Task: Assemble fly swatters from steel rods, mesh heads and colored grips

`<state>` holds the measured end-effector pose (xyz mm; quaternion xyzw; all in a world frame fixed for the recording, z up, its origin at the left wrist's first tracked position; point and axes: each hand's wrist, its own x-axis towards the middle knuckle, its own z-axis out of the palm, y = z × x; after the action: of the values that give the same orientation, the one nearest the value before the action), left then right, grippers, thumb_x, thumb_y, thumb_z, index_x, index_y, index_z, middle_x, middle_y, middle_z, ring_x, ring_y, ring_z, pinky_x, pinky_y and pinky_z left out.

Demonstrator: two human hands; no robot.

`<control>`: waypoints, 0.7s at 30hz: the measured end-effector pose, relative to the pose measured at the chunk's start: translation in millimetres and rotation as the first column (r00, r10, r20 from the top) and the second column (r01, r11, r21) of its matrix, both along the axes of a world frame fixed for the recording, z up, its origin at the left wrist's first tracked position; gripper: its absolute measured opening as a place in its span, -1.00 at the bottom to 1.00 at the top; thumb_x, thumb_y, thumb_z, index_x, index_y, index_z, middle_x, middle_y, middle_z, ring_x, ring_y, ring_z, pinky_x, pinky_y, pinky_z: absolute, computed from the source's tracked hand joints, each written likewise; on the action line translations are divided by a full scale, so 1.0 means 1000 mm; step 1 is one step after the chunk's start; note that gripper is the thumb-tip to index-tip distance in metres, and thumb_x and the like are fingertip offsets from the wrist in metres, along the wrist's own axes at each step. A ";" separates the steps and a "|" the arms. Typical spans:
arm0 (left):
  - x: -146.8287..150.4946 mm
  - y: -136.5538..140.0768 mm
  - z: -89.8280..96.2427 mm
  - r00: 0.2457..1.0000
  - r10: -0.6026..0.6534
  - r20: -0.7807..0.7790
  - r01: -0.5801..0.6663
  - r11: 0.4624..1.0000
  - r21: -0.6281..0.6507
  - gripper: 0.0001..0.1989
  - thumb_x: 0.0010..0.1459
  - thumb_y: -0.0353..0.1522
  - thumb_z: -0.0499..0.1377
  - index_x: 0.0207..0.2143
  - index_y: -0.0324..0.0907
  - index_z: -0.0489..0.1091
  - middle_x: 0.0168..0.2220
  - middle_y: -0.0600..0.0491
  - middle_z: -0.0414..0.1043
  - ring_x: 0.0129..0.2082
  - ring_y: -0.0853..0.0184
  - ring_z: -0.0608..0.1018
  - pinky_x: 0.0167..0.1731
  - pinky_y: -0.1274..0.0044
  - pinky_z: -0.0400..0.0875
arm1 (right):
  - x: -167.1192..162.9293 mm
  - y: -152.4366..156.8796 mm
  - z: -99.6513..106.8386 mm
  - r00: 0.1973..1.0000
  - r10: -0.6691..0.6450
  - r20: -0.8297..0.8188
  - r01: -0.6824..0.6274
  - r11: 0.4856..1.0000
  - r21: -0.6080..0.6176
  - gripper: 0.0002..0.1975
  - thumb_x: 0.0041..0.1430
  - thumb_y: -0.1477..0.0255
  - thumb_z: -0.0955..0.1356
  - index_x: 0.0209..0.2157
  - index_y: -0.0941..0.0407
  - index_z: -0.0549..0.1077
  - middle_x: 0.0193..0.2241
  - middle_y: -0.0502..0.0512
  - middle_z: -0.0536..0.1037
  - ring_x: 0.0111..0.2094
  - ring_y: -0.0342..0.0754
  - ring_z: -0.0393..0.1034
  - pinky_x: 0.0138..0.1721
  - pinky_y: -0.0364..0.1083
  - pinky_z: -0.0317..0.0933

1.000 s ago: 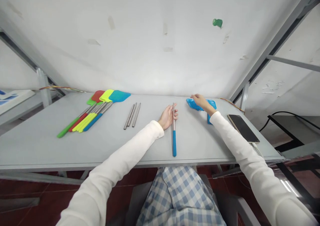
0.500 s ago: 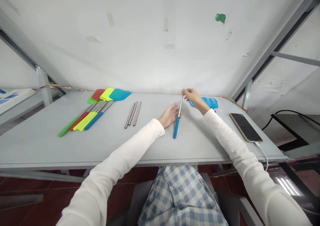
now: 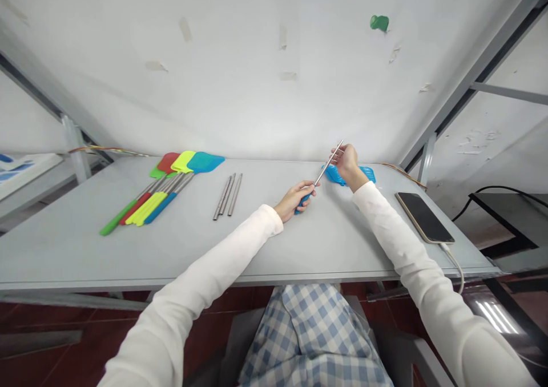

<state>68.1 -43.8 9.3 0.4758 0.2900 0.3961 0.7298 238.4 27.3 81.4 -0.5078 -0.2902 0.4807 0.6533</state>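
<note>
Checked cloth (image 3: pixel 317 341) on the lap nearest, white sleeves (image 3: pixel 222 253) reaching forward from both sides; grey table (image 3: pixel 265 256) in front, front edge just past the cloth; left hand (image 3: pixel 296 201) over the table middle, fingers wrapped on the blue handle (image 3: pixel 305 198) of a metal stick (image 3: pixel 327 165); handle sits inside the left grip, its lower end poking out below the fingers; stick tilted, running from the left hand up and rightward, away from the person, to the right hand (image 3: pixel 347 160); right hand's fingers curled at the upper part of the stick, tip sticking out past them; cannot tell whether they pinch it or only sit against it.

Phone (image 3: pixel 423 217) on the table to the right, white cable (image 3: pixel 457 264) in its near end; loose metal rods (image 3: pixel 226 196) lie side by side left of the left hand, well apart from it; fly swatters (image 3: pixel 166 193) in a bunch further left, green, red, yellow and blue, handles toward the person, heads toward the wall; blue piece (image 3: pixel 335 174) on the table near the right hand, partly hidden by it; wall (image 3: pixel 274 107) behind, green scrap (image 3: pixel 379 23) stuck high on the right.
</note>
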 end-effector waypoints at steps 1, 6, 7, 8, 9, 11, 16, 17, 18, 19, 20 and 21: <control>0.000 0.000 0.000 1.000 0.013 0.002 -0.013 1.000 0.000 -0.72 0.08 -0.28 0.28 -0.16 -0.20 0.44 -0.39 0.13 0.26 -0.67 0.65 0.16 -0.76 0.74 -0.12 | -0.003 -0.001 -0.001 1.000 0.016 -0.013 -0.016 1.000 0.004 -0.82 0.25 0.41 0.10 -0.43 0.07 0.19 -0.58 -0.07 0.32 -0.65 -0.22 0.19 -0.58 -0.21 0.10; 0.000 0.001 -0.002 1.000 0.027 0.000 -0.027 1.000 -0.004 -0.73 0.09 -0.29 0.28 -0.15 -0.19 0.45 -0.38 0.11 0.29 -0.67 0.65 0.18 -0.76 0.74 -0.10 | -0.012 -0.004 -0.003 0.995 0.089 -0.038 -0.086 0.994 0.074 -0.70 0.24 0.19 0.10 -0.48 0.05 0.15 -0.62 -0.06 0.25 -0.63 -0.17 0.18 -0.55 -0.17 0.14; 0.000 0.002 -0.003 1.000 0.027 -0.002 -0.027 1.000 -0.006 -0.72 0.08 -0.29 0.28 -0.15 -0.19 0.45 -0.38 0.11 0.29 -0.67 0.65 0.17 -0.76 0.74 -0.11 | -0.011 -0.004 -0.003 0.994 0.109 -0.029 -0.107 0.991 0.076 -0.68 0.23 0.15 0.10 -0.50 0.05 0.13 -0.62 -0.06 0.24 -0.62 -0.16 0.18 -0.54 -0.16 0.15; -0.001 0.001 -0.003 1.000 0.028 -0.004 -0.028 1.000 -0.009 -0.72 0.08 -0.29 0.28 -0.15 -0.19 0.46 -0.39 0.11 0.29 -0.67 0.65 0.17 -0.76 0.74 -0.12 | -0.009 -0.003 -0.003 0.991 0.132 -0.021 -0.130 0.989 0.072 -0.65 0.21 0.12 0.11 -0.52 0.05 0.10 -0.62 -0.05 0.23 -0.61 -0.15 0.18 -0.52 -0.14 0.16; -0.001 0.001 -0.003 1.000 0.027 -0.007 -0.028 1.000 -0.011 -0.72 0.08 -0.29 0.29 -0.15 -0.19 0.46 -0.39 0.11 0.29 -0.68 0.65 0.16 -0.76 0.74 -0.14 | -0.006 -0.002 -0.003 0.988 0.155 -0.018 -0.153 0.986 0.066 -0.64 0.19 0.09 0.12 -0.53 0.05 0.07 -0.62 -0.05 0.22 -0.59 -0.13 0.19 -0.50 -0.13 0.18; -0.001 0.000 -0.004 1.000 0.020 -0.011 -0.020 1.000 -0.010 -0.73 0.08 -0.30 0.29 -0.16 -0.20 0.45 -0.40 0.12 0.28 -0.69 0.66 0.13 -0.76 0.74 -0.18 | 0.000 0.000 -0.003 0.980 0.196 -0.027 -0.194 0.979 0.054 -0.61 0.15 0.06 0.13 -0.55 0.05 0.02 -0.60 -0.02 0.23 -0.55 -0.11 0.21 -0.46 -0.10 0.20; 0.001 -0.003 -0.006 0.999 -0.036 -0.007 0.036 0.999 0.031 -0.75 0.09 -0.29 0.28 -0.19 -0.21 0.42 -0.44 0.17 0.22 -0.71 0.68 0.05 -0.75 0.73 -0.17 | 0.004 -0.005 0.001 0.963 0.202 -0.181 -0.196 0.979 0.050 -0.75 0.14 0.19 0.14 -0.49 0.05 0.14 -0.53 0.00 0.33 -0.51 -0.08 0.24 -0.39 -0.06 0.20; 0.001 -0.003 -0.006 0.999 -0.036 -0.005 0.036 0.998 0.043 -0.75 0.10 -0.28 0.27 -0.19 -0.21 0.41 -0.44 0.18 0.21 -0.71 0.68 0.05 -0.75 0.73 -0.17 | 0.000 -0.008 0.002 0.952 0.205 -0.227 -0.200 0.979 0.046 -0.80 0.13 0.23 0.15 -0.45 0.04 0.18 -0.52 -0.01 0.35 -0.51 -0.09 0.24 -0.40 -0.07 0.19; 0.002 -0.004 -0.006 1.000 -0.024 0.001 0.024 0.998 0.054 -0.75 0.11 -0.28 0.26 -0.19 -0.21 0.40 -0.44 0.19 0.21 -0.71 0.68 0.05 -0.75 0.73 -0.17 | -0.006 -0.012 0.003 0.940 0.216 -0.264 -0.214 0.976 0.037 -0.83 0.13 0.26 0.15 -0.42 0.04 0.21 -0.51 -0.01 0.36 -0.53 -0.10 0.23 -0.41 -0.07 0.18; 0.002 -0.004 -0.006 1.000 0.000 0.008 -0.001 0.998 0.063 -0.75 0.11 -0.28 0.26 -0.19 -0.20 0.38 -0.44 0.19 0.22 -0.72 0.68 0.05 -0.75 0.73 -0.17 | -0.012 -0.016 0.004 0.929 0.236 -0.286 -0.238 0.971 0.028 -0.85 0.12 0.28 0.15 -0.39 0.04 0.23 -0.50 -0.02 0.37 -0.54 -0.11 0.22 -0.42 -0.08 0.17; 0.002 -0.005 -0.005 0.999 0.035 0.016 -0.036 0.997 0.070 -0.75 0.11 -0.29 0.26 -0.19 -0.20 0.37 -0.44 0.19 0.23 -0.72 0.68 0.06 -0.75 0.73 -0.17 | -0.019 -0.020 0.005 0.919 0.263 -0.293 -0.269 0.963 0.020 -0.85 0.12 0.29 0.15 -0.37 0.04 0.24 -0.50 -0.02 0.37 -0.55 -0.11 0.21 -0.43 -0.09 0.15; 0.002 -0.006 -0.005 0.997 0.074 0.022 -0.075 0.994 0.077 -0.75 0.11 -0.29 0.26 -0.19 -0.20 0.36 -0.43 0.18 0.24 -0.72 0.68 0.06 -0.75 0.73 -0.17 | -0.026 -0.024 0.006 0.911 0.291 -0.291 -0.299 0.954 0.017 -0.85 0.13 0.28 0.15 -0.36 0.05 0.24 -0.51 -0.03 0.36 -0.56 -0.12 0.20 -0.44 -0.09 0.14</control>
<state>69.6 -49.3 4.2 0.4888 0.2849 0.4385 0.6983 212.5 3.6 87.5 -0.3911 -0.2578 0.6470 0.6017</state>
